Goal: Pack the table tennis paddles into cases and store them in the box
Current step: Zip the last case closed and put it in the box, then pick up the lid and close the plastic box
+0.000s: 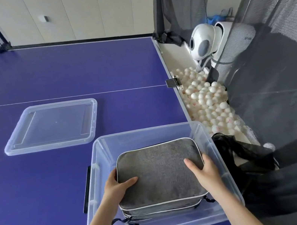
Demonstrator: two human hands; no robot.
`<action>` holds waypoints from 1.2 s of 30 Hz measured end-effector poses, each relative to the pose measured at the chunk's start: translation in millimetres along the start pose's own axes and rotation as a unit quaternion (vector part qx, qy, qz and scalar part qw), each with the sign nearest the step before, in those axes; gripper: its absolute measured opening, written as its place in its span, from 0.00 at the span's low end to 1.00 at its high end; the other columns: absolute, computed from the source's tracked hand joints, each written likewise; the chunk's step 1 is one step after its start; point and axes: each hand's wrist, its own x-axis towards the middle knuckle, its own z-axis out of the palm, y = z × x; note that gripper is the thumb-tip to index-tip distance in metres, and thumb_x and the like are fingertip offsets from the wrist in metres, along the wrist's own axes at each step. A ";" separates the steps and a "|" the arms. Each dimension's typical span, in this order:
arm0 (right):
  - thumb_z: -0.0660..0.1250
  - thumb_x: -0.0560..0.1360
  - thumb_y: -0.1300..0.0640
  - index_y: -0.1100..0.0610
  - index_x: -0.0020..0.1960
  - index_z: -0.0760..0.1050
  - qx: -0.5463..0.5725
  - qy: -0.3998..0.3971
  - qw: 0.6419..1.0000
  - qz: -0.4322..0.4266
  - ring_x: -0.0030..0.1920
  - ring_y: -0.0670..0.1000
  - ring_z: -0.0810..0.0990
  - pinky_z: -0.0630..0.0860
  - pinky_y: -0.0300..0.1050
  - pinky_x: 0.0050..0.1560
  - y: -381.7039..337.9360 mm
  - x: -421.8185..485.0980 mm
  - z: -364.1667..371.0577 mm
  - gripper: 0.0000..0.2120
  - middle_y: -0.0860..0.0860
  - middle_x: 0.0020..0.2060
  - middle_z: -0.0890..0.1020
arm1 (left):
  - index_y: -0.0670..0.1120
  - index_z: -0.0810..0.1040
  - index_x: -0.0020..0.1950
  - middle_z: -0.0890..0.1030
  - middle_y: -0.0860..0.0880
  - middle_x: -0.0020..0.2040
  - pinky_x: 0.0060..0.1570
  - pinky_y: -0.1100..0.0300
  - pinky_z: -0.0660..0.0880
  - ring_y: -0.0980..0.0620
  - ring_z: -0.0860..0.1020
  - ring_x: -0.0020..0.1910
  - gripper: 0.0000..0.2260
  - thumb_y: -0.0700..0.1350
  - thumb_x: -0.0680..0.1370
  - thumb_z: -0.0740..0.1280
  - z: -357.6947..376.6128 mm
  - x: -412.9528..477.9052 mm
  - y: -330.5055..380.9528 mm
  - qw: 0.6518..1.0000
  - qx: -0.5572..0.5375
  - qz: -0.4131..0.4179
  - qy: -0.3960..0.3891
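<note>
Both bare hands, left hand and right hand, grip the sides of a grey fabric zip case inside the clear plastic box; fingers are hidden beneath, and its contents cannot be seen. Beyond the left hand lies the clear lid on the blue table; right of the right hand, black netting screens white balls.

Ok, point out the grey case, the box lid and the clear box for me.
grey case [159,168]: head view, middle of its top panel.
box lid [53,126]: head view, centre of the flat clear panel.
clear box [99,152]: head view, its left wall.
</note>
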 end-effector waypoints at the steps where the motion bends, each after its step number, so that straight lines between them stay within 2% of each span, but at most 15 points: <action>1: 0.72 0.71 0.47 0.45 0.49 0.72 0.002 -0.003 1.000 -0.002 0.45 0.39 0.77 0.68 0.28 0.39 0.2 0.7 -0.1 0.11 0.40 0.44 0.78 | 0.49 0.72 0.63 0.79 0.47 0.58 0.55 0.50 0.77 0.47 0.79 0.53 0.28 0.39 0.66 0.79 -0.1 -0.6 1.8 1.000 0.006 0.004 -0.001; 4: 0.72 0.71 0.47 0.49 0.52 0.74 -0.003 -0.010 1.000 -0.007 0.49 0.47 0.80 0.71 0.33 0.41 -0.5 3.2 -0.7 0.13 0.45 0.46 0.80 | 0.48 0.66 0.71 0.75 0.46 0.66 0.59 0.49 0.75 0.46 0.76 0.59 0.35 0.39 0.68 0.78 0.3 -2.3 8.0 0.998 0.053 0.021 0.004; 6: 0.73 0.71 0.48 0.56 0.61 0.74 -0.017 -0.003 1.000 -0.015 0.56 0.53 0.78 0.74 0.42 0.51 -2.7 4.6 -1.3 0.22 0.52 0.55 0.79 | 0.47 0.60 0.76 0.70 0.46 0.71 0.60 0.53 0.73 0.45 0.72 0.66 0.39 0.39 0.70 0.77 0.4 -4.4 14.3 0.995 0.090 0.034 0.013; 8: 0.73 0.71 0.48 0.61 0.70 0.67 -0.029 0.017 0.999 -0.016 0.66 0.55 0.72 0.69 0.47 0.64 -8.7 6.1 -2.5 0.32 0.56 0.65 0.74 | 0.48 0.57 0.77 0.67 0.46 0.74 0.61 0.54 0.71 0.46 0.67 0.71 0.40 0.41 0.71 0.76 -1.0 -6.3 21.8 0.990 0.131 0.048 0.022; 10: 0.73 0.71 0.48 0.61 0.73 0.63 -0.026 0.031 0.999 -0.029 0.70 0.54 0.68 0.65 0.48 0.69 -17.7 8.2 -3.2 0.36 0.56 0.70 0.70 | 0.49 0.57 0.77 0.65 0.46 0.74 0.64 0.52 0.70 0.46 0.65 0.72 0.39 0.44 0.72 0.75 -3.7 -6.9 29.2 0.984 0.164 0.067 0.027; 14: 0.72 0.71 0.47 0.58 0.72 0.64 -0.038 0.048 0.995 -0.080 0.69 0.52 0.68 0.64 0.43 0.66 -34.9 15.2 -1.0 0.34 0.54 0.69 0.70 | 0.48 0.59 0.77 0.64 0.44 0.74 0.62 0.53 0.70 0.45 0.67 0.70 0.34 0.49 0.75 0.71 -10.5 -9.2 45.8 0.966 0.234 0.102 0.033; 17: 0.70 0.73 0.48 0.57 0.72 0.64 -0.067 0.020 0.990 -0.121 0.69 0.51 0.67 0.62 0.39 0.64 -50.6 20.9 5.1 0.32 0.53 0.69 0.69 | 0.49 0.60 0.76 0.65 0.46 0.74 0.58 0.58 0.68 0.47 0.69 0.68 0.31 0.52 0.77 0.69 -20.1 -11.6 58.2 0.941 0.308 0.135 0.034; 20: 0.69 0.74 0.49 0.59 0.72 0.64 -0.121 -0.011 0.976 -0.180 0.70 0.53 0.67 0.63 0.41 0.65 -69.4 27.9 14.1 0.30 0.55 0.68 0.69 | 0.50 0.61 0.76 0.65 0.47 0.75 0.65 0.56 0.65 0.47 0.66 0.71 0.29 0.53 0.78 0.67 -32.1 -13.7 70.6 0.910 0.372 0.177 0.038; 23: 0.68 0.75 0.49 0.60 0.72 0.64 -0.175 -0.043 0.956 -0.231 0.70 0.53 0.66 0.65 0.45 0.66 -89.9 33.7 27.2 0.30 0.55 0.69 0.69 | 0.50 0.61 0.76 0.66 0.49 0.75 0.66 0.54 0.66 0.47 0.67 0.71 0.29 0.55 0.78 0.66 -45.8 -17.3 82.8 0.882 0.413 0.219 0.057; 27: 0.66 0.76 0.47 0.60 0.73 0.62 -0.224 -0.081 0.930 -0.281 0.71 0.52 0.64 0.63 0.45 0.67 -116.8 40.8 50.2 0.31 0.54 0.70 0.67 | 0.50 0.60 0.76 0.65 0.51 0.75 0.70 0.53 0.61 0.49 0.64 0.73 0.29 0.58 0.78 0.63 -76.9 -17.3 93.0 0.822 0.498 0.255 0.104; 30: 0.63 0.77 0.45 0.59 0.75 0.60 -0.269 -0.108 0.904 -0.316 0.72 0.52 0.62 0.61 0.46 0.69 -135.1 44.5 71.5 0.32 0.53 0.71 0.65 | 0.49 0.60 0.76 0.65 0.51 0.75 0.71 0.55 0.58 0.50 0.62 0.74 0.30 0.60 0.78 0.62 -110.2 -15.2 92.5 0.797 0.539 0.238 0.134; 36: 0.59 0.78 0.42 0.59 0.75 0.57 -0.374 -0.118 0.844 -0.366 0.73 0.53 0.60 0.57 0.46 0.72 -171.9 47.0 129.4 0.32 0.53 0.72 0.65 | 0.48 0.60 0.76 0.65 0.52 0.75 0.72 0.55 0.56 0.51 0.59 0.75 0.30 0.62 0.79 0.58 -193.2 -5.0 77.9 0.771 0.587 0.177 0.170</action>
